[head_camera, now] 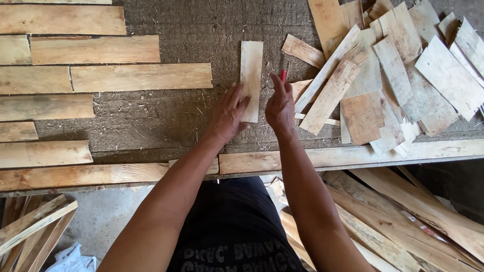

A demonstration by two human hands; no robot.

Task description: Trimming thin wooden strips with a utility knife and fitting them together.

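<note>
As we look down from the head camera, we see a thin wood strip [251,80] lying flat near the middle of the rough table [201,30]. Our left hand [228,115] lies flat with its fingers spread, pressing on the lower left edge of the strip. Our right hand [280,105] is just right of the strip, and its fingers pinch a small red pencil [283,75], with the tip pointing up beside the strip. Right of the strip sits a messy pile of wood pieces [393,70]. Left of the strip, long boards [96,49] lie in neat rows. Below the strip, more wood scraps [403,221] lie on the floor.
</note>
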